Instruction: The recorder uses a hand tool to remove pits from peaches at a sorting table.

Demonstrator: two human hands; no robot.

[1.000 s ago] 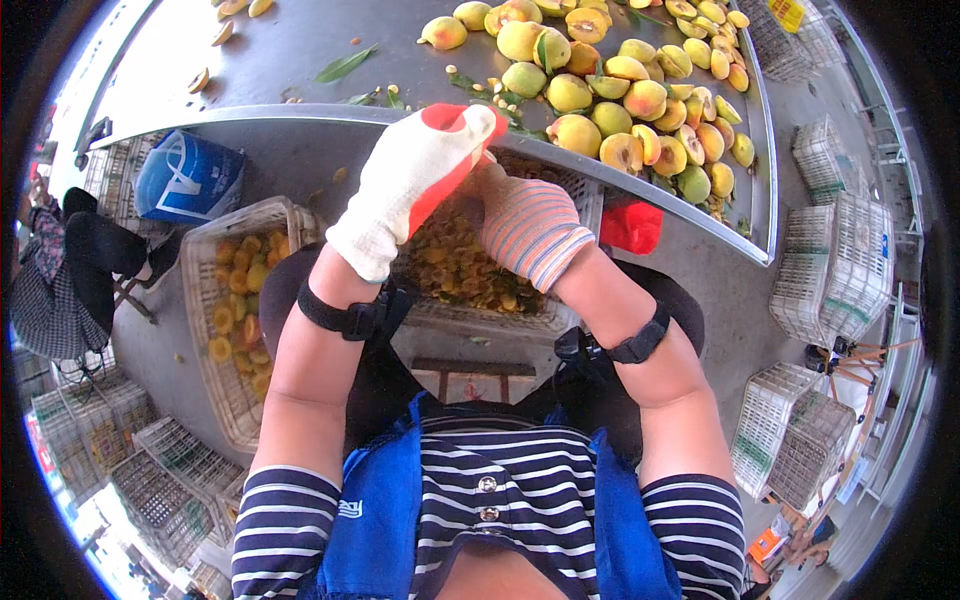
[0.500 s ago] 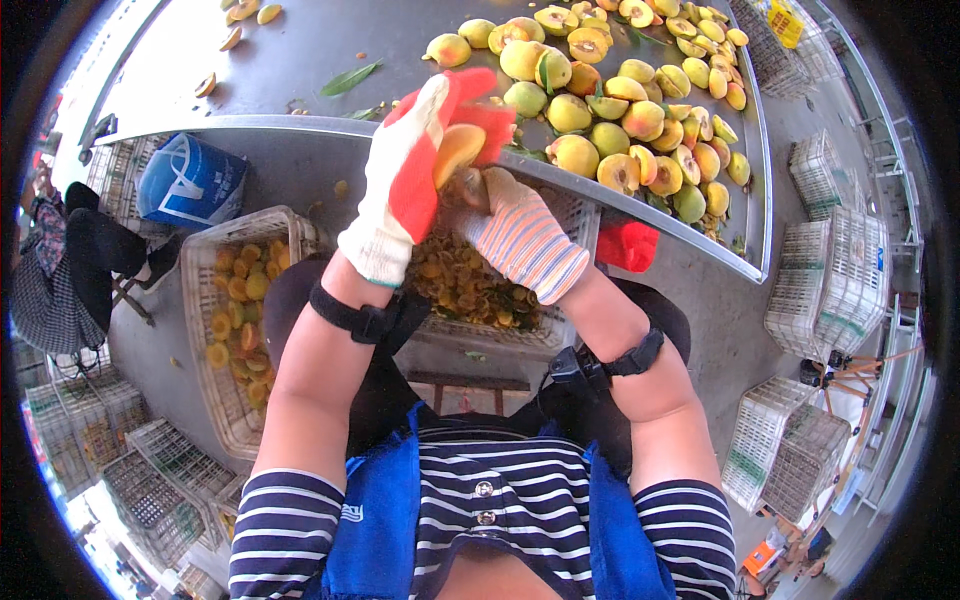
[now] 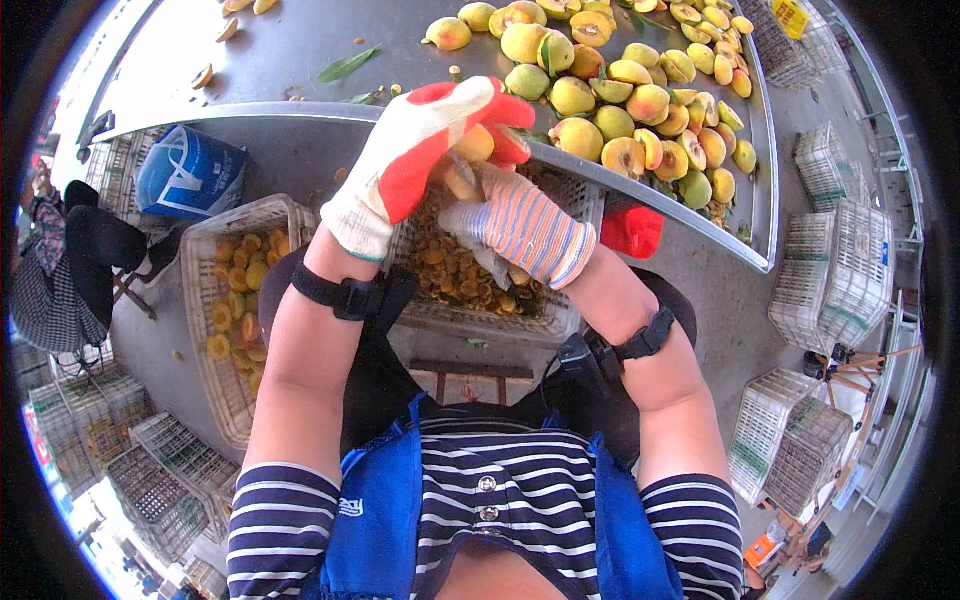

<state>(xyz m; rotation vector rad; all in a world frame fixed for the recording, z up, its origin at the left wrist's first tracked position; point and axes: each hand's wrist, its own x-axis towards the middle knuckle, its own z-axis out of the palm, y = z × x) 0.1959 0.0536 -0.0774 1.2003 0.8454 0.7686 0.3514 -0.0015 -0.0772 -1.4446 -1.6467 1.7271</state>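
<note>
My left hand (image 3: 425,150), in a white glove with red coating, is closed around a yellow peach half (image 3: 475,144) above the near edge of the metal table (image 3: 290,60). Close against the fruit is my right hand (image 3: 525,225), in a striped knit glove with its fingers curled. Something slim sticks out at its thumb toward the peach; fingers hide most of it, so its kind is unclear. Below both hands stands a crate (image 3: 480,325) of pits and fruit scraps. Whole and halved peaches (image 3: 625,110) lie heaped on the table at the right.
A pale crate of peach halves (image 3: 215,385) stands left of my legs, with a blue bucket (image 3: 192,172) behind it. Stacked crates (image 3: 835,275) line the right side; more crates (image 3: 165,490) stand at lower left. Another person (image 3: 80,250) sits at far left. Something red (image 3: 632,232) hangs under the table edge.
My left hand has tipped over to the right around the peach half. My right hand has turned and dropped slightly, fingers now lower over the scrap crate.
</note>
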